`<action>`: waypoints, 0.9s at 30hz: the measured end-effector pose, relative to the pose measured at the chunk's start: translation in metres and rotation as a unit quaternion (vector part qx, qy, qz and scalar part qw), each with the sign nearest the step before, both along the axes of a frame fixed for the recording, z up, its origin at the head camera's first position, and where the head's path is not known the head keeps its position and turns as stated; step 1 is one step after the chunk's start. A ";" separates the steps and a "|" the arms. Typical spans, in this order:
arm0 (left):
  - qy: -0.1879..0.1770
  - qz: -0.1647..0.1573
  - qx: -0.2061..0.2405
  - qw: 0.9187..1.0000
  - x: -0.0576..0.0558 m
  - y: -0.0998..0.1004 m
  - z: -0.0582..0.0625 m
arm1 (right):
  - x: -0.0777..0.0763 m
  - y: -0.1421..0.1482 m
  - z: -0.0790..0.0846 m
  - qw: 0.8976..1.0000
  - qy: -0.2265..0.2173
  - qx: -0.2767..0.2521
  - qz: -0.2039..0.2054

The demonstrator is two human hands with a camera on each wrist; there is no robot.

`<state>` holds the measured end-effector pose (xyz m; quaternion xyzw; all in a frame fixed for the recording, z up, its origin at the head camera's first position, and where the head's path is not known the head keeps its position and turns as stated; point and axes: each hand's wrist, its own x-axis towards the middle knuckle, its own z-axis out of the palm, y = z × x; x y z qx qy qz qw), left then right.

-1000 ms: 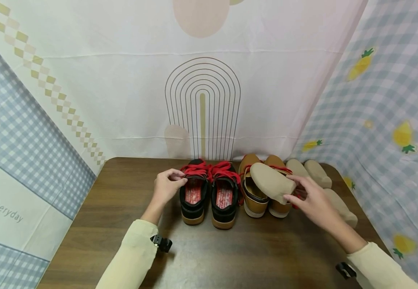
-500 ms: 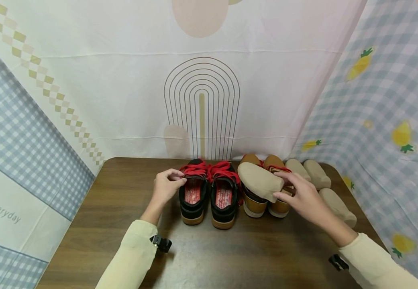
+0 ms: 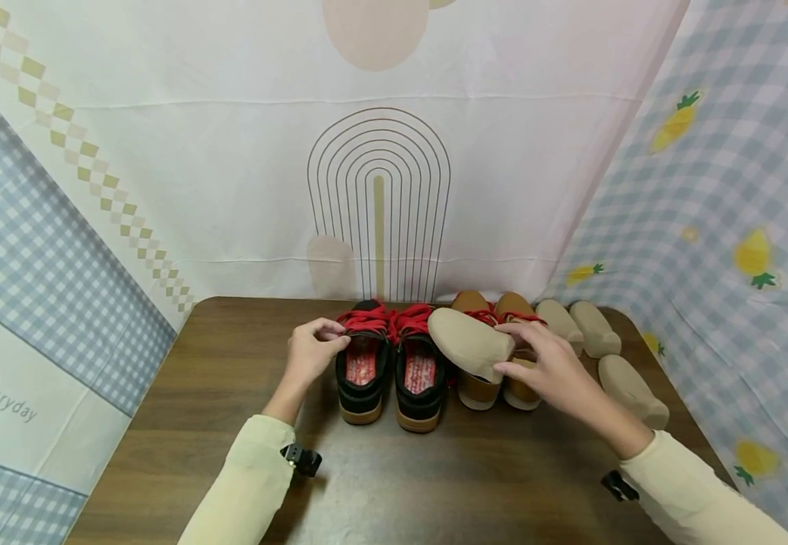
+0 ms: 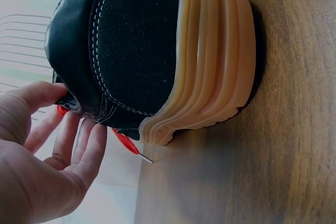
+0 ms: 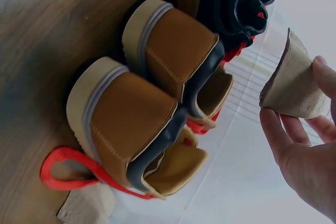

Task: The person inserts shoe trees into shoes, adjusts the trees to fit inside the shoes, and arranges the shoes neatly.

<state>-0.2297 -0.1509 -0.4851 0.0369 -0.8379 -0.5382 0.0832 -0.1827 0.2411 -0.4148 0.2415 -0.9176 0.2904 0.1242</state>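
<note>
Two black shoes with red laces stand side by side on the table, heels toward me. My left hand pinches the upper edge of the left black shoe beside its opening; thumb and fingers meet at the collar in the left wrist view. Between thumb and fingers of my right hand is a beige shoe insert, rounded toe pointing left. It is held raised, overlapping the right black shoe and the left tan shoe in the head view. The right wrist view shows the insert apart from the shoes.
Beside the black pair stands the right tan shoe, also red-laced. Several more beige inserts lie at the table's right end. A patterned white cloth hangs behind the wooden table, with checked cloth along both sides.
My right hand has carried the beige insert leftward, from over the tan shoes toward the right black shoe. My left hand has stayed at the left black shoe.
</note>
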 end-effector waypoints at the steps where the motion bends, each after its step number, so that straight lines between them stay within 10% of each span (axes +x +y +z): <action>1: -0.002 0.000 -0.001 1.000 0.000 0.000 -0.001 | 0.001 -0.002 0.000 1.000 -0.006 0.000 0.000; 16: -0.009 -0.001 -0.001 1.000 -0.002 0.000 -0.001 | 0.002 -0.028 0.006 0.995 -0.086 -0.046 0.019; 27: -0.005 -0.002 -0.001 1.000 -0.002 -0.001 -0.001 | 0.002 -0.045 0.005 0.997 -0.066 -0.016 0.036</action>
